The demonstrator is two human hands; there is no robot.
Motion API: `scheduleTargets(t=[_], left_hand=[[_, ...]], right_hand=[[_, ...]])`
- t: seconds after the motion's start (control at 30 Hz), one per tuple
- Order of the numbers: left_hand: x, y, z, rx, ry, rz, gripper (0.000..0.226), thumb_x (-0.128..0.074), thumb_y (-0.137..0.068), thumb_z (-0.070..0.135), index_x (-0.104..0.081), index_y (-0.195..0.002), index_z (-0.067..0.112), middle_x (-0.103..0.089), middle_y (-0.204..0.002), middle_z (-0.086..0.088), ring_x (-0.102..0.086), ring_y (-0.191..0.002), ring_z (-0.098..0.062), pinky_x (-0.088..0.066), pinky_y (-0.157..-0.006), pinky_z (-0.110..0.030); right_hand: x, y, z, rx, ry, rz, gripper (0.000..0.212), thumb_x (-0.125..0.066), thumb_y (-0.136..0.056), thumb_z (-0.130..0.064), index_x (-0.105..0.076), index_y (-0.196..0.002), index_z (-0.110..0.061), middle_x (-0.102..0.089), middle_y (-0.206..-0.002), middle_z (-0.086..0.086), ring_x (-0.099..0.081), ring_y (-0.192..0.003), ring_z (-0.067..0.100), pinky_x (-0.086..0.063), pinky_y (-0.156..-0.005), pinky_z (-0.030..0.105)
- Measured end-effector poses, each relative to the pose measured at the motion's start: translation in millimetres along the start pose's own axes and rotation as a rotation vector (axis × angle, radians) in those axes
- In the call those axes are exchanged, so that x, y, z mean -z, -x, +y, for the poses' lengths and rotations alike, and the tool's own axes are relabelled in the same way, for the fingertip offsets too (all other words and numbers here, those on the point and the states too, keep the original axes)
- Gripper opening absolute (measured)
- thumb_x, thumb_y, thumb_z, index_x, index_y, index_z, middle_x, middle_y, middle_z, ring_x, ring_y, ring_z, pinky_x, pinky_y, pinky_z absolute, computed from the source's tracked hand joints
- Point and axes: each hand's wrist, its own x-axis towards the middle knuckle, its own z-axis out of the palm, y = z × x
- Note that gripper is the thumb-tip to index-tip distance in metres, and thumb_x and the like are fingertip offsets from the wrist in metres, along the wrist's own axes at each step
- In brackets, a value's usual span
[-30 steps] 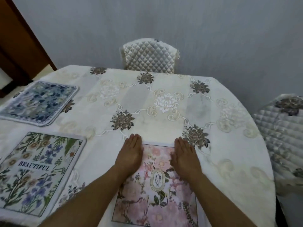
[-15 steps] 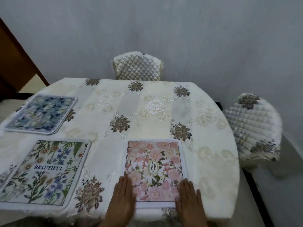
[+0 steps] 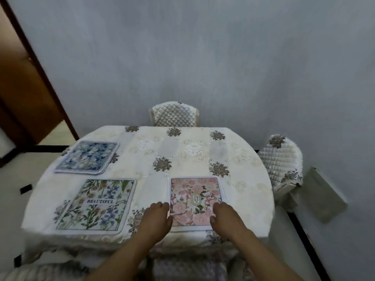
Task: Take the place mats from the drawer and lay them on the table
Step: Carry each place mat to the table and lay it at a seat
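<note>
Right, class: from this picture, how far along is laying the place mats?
Done: the blue mat and the BEAUTIFUL mat lie flat on the table. In hand: the pink mat, also flat, with the left hand and right hand touching its side edges. Left: letting go; no drawer or further mats show.

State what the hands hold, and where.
The pink floral place mat lies flat; the left hand touches its left edge, the right hand its right edge. Whether they pinch it cannot be told.

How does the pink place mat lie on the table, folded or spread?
Spread flat. The pink place mat shows its flowered face with no fold; the left hand and right hand lie at its side edges.
</note>
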Motion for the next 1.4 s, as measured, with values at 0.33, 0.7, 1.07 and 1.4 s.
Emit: scheduleTargets(t=[0.33, 0.7, 1.07, 1.4], left_hand=[[64.1, 134.2, -12.4, 0.229, -0.182, 0.026, 0.033, -0.048, -0.087, 0.039, -0.053, -0.111, 0.017, -0.06, -0.113, -0.009, -0.053, -0.109, -0.031, -0.039, -0.093, -0.042], [85.6, 288.6, -87.7, 0.492, -0.107, 0.093, 0.029, -0.049, -0.088, 0.044, -0.055, -0.109, 0.025, -0.06, -0.113, -0.002, -0.053, -0.11, -0.025, -0.036, -0.096, -0.043], [127.0, 418.3, -282.9, 0.661, -0.097, 0.155, 0.029, -0.047, -0.091, 0.042, -0.057, -0.107, 0.02, -0.062, -0.107, -0.006, -0.055, -0.102, -0.027, -0.038, -0.091, -0.042], [165.6, 486.4, -462.1, 0.746, -0.107, 0.111, 0.032, -0.048, -0.091, 0.042, -0.057, -0.109, 0.017, -0.062, -0.105, -0.006, -0.054, -0.102, -0.026, -0.037, -0.09, -0.041]], right_hand=[[4.7, 62.2, -78.2, 0.332, 0.067, 0.012, 0.015, -0.048, -0.085, -0.03, -0.05, -0.091, -0.017, -0.052, -0.089, 0.006, -0.056, -0.082, 0.026, -0.04, -0.064, 0.032], [-25.9, 125.1, -223.0, 0.622, 0.118, -0.002, 0.022, -0.051, -0.082, -0.029, -0.056, -0.096, -0.013, -0.06, -0.097, 0.011, -0.06, -0.086, 0.03, -0.046, -0.071, 0.035], [-103.4, 153.5, -479.7, 0.769, 0.068, -0.085, 0.015, -0.046, -0.079, -0.036, -0.052, -0.082, -0.022, -0.058, -0.077, 0.003, -0.063, -0.079, 0.028, -0.039, -0.059, 0.029], [-167.7, 157.9, -650.9, 0.79, 0.088, -0.124, 0.014, -0.049, -0.083, -0.025, -0.05, -0.086, -0.011, -0.057, -0.09, 0.012, -0.058, -0.084, 0.032, -0.034, -0.062, 0.029]])
